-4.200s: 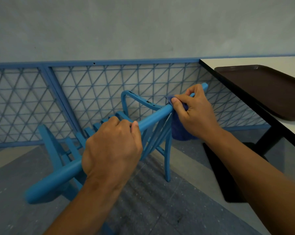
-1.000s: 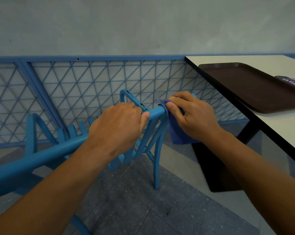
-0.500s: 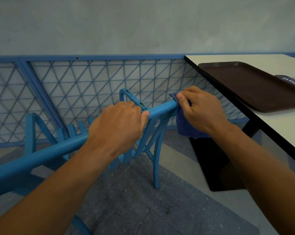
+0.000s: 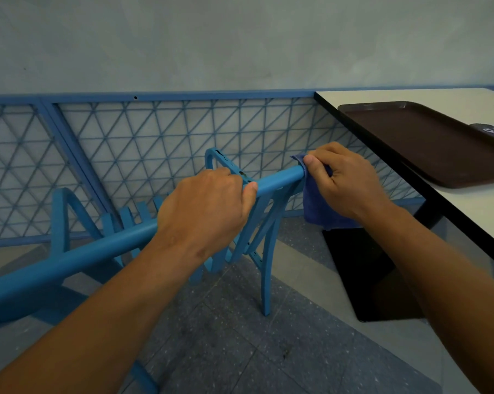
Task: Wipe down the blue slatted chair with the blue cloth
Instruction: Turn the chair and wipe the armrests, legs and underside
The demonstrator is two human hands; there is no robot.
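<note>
The blue slatted chair (image 4: 103,248) is tipped over, and one long round leg runs from the lower left up to the right in front of me. My left hand (image 4: 203,211) grips that leg at mid length, fingers wrapped over it. My right hand (image 4: 342,180) holds the blue cloth (image 4: 315,206) wrapped around the leg's far end, thumb on top; the cloth's loose part hangs below the hand. The leg's tip is hidden under the cloth and hand. The slats and another leg show behind and below my left hand.
A white table (image 4: 467,206) with a black edge stands at the right, bearing a brown tray (image 4: 427,143). Its black base (image 4: 362,274) sits on the grey tiled floor. A blue lattice railing (image 4: 155,132) runs along the wall behind the chair.
My right hand has slid the cloth outward along the leg toward its far end over the last second. My left hand keeps its grip in the same place.
</note>
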